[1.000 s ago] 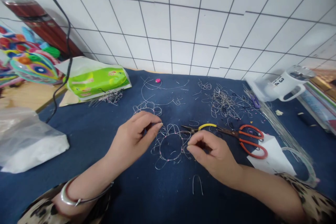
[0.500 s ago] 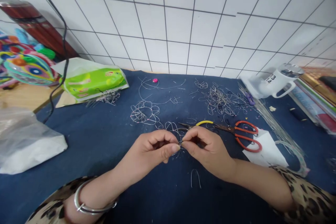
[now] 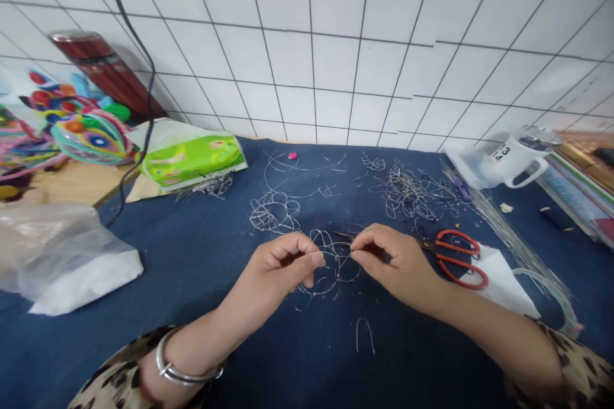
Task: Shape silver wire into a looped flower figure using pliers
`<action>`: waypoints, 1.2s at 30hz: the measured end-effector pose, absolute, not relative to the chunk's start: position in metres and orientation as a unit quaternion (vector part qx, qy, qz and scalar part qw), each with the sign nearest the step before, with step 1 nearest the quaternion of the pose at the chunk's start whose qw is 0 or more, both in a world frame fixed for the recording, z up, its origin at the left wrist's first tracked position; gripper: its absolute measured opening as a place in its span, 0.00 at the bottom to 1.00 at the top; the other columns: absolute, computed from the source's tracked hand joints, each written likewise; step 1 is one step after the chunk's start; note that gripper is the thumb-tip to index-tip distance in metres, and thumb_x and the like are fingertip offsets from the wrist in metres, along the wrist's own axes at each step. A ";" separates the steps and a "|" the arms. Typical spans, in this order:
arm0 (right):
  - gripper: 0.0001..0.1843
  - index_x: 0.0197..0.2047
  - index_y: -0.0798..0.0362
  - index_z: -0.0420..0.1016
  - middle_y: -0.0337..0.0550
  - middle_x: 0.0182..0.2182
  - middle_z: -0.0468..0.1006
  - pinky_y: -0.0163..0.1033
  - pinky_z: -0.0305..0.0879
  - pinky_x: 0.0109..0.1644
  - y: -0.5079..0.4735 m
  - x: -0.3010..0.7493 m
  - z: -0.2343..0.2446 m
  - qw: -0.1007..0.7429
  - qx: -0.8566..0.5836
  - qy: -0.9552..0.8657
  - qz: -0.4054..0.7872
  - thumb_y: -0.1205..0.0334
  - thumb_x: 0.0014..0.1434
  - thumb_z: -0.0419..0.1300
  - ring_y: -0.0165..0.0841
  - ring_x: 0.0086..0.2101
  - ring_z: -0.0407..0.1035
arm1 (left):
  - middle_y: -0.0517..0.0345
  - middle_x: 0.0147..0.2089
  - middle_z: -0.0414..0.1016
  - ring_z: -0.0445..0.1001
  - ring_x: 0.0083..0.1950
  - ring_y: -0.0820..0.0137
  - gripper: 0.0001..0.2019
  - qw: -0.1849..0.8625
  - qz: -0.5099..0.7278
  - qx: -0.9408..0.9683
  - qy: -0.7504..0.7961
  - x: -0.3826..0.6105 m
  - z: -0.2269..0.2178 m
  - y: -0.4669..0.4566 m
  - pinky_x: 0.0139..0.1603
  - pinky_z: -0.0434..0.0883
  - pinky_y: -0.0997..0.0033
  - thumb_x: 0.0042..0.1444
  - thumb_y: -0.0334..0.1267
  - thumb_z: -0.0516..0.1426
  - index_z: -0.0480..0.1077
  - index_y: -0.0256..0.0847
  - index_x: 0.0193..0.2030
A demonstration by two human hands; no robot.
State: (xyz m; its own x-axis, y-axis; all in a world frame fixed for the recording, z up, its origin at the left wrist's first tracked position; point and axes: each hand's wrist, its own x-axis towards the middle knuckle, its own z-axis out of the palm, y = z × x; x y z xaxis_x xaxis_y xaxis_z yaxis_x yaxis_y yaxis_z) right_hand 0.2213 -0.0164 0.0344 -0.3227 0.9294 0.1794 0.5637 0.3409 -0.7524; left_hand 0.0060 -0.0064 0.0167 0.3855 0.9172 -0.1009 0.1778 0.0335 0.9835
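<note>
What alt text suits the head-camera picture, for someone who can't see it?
A person's left hand and right hand, each in a pinch, are at a pink-beaded wire ring above a dark blue cloth. Orange-handled scissors lie beside the right hand; a second wire ring and a wire tangle lie farther back.

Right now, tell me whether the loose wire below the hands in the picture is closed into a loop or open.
Open: the loose wire lies on the blue cloth in a narrow U, its two ends apart.
</note>
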 end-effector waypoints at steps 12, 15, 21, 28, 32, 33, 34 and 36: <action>0.09 0.34 0.50 0.72 0.37 0.29 0.73 0.34 0.58 0.32 0.002 0.255 0.054 0.153 -0.532 -0.815 0.170 0.58 0.59 0.52 0.28 0.30 0.65 | 0.56 0.31 0.73 0.70 0.34 0.72 0.09 0.441 0.309 0.706 0.459 0.002 0.021 -0.002 0.34 0.67 0.73 0.59 0.40 0.52 0.67 0.38 0.32; 0.10 0.35 0.50 0.72 0.40 0.30 0.72 0.35 0.58 0.31 0.007 0.263 0.049 0.058 -0.539 -0.829 0.137 0.56 0.59 0.52 0.30 0.31 0.65 | 0.55 0.37 0.73 0.71 0.40 0.71 0.08 0.400 0.283 0.763 0.423 -0.001 0.021 0.001 0.40 0.68 0.70 0.61 0.37 0.49 0.66 0.38 0.34; 0.19 0.47 0.50 0.69 0.46 0.37 0.70 0.40 0.62 0.38 0.009 0.269 0.029 -0.012 -0.505 -0.859 0.090 0.52 0.54 0.57 0.38 0.39 0.65 | 0.56 0.32 0.69 0.67 0.34 0.71 0.07 0.311 0.194 0.869 0.333 -0.001 0.015 0.008 0.34 0.66 0.70 0.62 0.33 0.46 0.63 0.39 0.36; 0.32 0.51 0.52 0.67 0.51 0.45 0.67 0.47 0.59 0.46 0.008 0.259 0.020 0.009 -0.498 -0.866 0.040 0.43 0.46 0.62 0.45 0.46 0.59 | 0.61 0.25 0.65 0.63 0.28 0.72 0.07 0.213 0.204 0.900 0.321 -0.001 0.013 0.008 0.33 0.63 0.69 0.61 0.31 0.45 0.59 0.40 0.32; 0.32 0.54 0.52 0.65 0.51 0.45 0.67 0.47 0.58 0.46 0.009 0.258 0.014 0.003 -0.486 -0.873 0.044 0.43 0.49 0.59 0.44 0.45 0.59 | 0.64 0.23 0.62 0.61 0.25 0.74 0.07 0.194 0.218 0.889 0.353 -0.003 0.014 0.008 0.31 0.61 0.71 0.61 0.31 0.46 0.57 0.40 0.30; 0.31 0.53 0.52 0.65 0.51 0.44 0.68 0.47 0.58 0.46 0.008 0.258 0.014 0.000 -0.483 -0.875 0.044 0.43 0.50 0.59 0.44 0.44 0.60 | 0.64 0.23 0.62 0.61 0.24 0.74 0.07 0.197 0.215 0.884 0.364 -0.003 0.013 0.008 0.30 0.61 0.72 0.61 0.32 0.46 0.57 0.40 0.30; 0.30 0.52 0.53 0.66 0.51 0.42 0.68 0.46 0.58 0.45 0.008 0.258 0.014 -0.003 -0.481 -0.876 0.044 0.44 0.50 0.58 0.44 0.43 0.60 | 0.64 0.23 0.62 0.61 0.24 0.75 0.07 0.202 0.212 0.879 0.375 -0.003 0.013 0.009 0.29 0.61 0.72 0.61 0.32 0.46 0.57 0.40 0.30; 0.27 0.50 0.53 0.68 0.50 0.39 0.68 0.44 0.59 0.41 0.007 0.258 0.016 -0.010 -0.478 -0.877 0.046 0.46 0.51 0.58 0.42 0.41 0.61 | 0.64 0.24 0.63 0.61 0.24 0.75 0.07 0.215 0.210 0.869 0.393 -0.004 0.012 0.011 0.27 0.60 0.74 0.61 0.33 0.46 0.58 0.40 0.31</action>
